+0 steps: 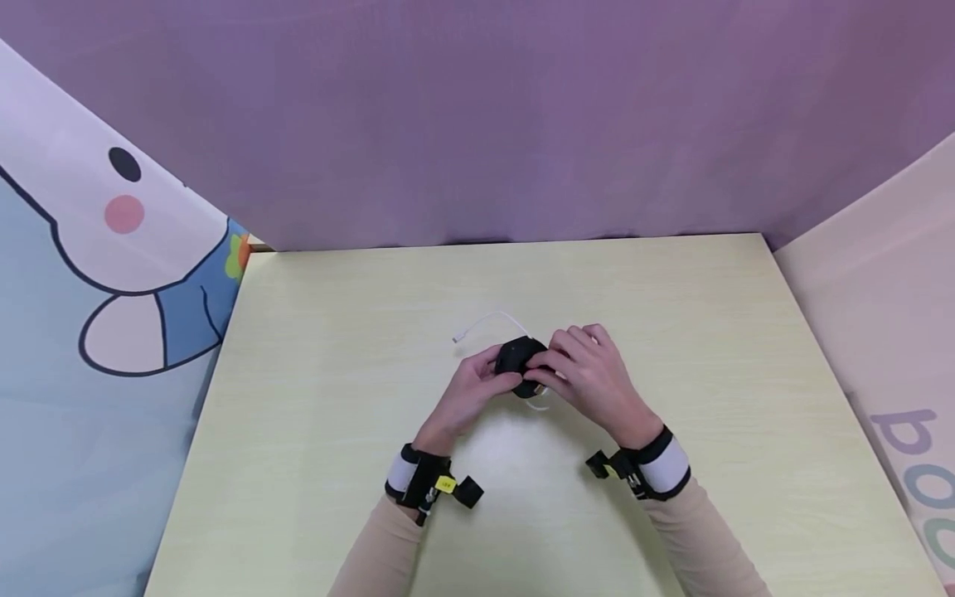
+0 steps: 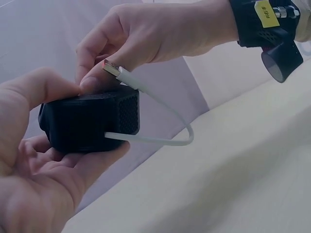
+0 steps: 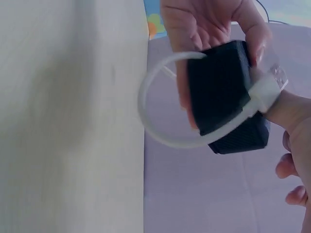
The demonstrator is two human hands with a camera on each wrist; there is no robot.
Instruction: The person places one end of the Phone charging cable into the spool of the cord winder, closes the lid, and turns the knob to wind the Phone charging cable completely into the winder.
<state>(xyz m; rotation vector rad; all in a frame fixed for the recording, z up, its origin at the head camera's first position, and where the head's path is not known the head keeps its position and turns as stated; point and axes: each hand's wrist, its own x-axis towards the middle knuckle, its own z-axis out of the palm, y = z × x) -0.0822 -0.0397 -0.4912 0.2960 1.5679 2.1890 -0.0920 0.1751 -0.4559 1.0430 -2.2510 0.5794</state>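
A small black box (image 1: 515,355) with rounded corners and a textured end is held up above the table. My left hand (image 1: 472,390) grips it, thumb on top and fingers beneath, as the left wrist view shows. From the right, my right hand (image 1: 589,377) has its thumb and index finger pinched at the box's top edge. A white USB cable (image 2: 187,131) comes out of the box and loops round; its metal plug (image 2: 111,69) appears close to the right thumb. The cable's other end, a small white plug (image 1: 458,337), reaches out toward the far left.
The pale wooden table (image 1: 336,332) stretches out on all sides of the hands. A purple curtain (image 1: 477,124) hangs behind its far edge. Printed cloths flank it, a cartoon one (image 1: 172,265) on the left and a pale lettered one (image 1: 873,274) on the right.
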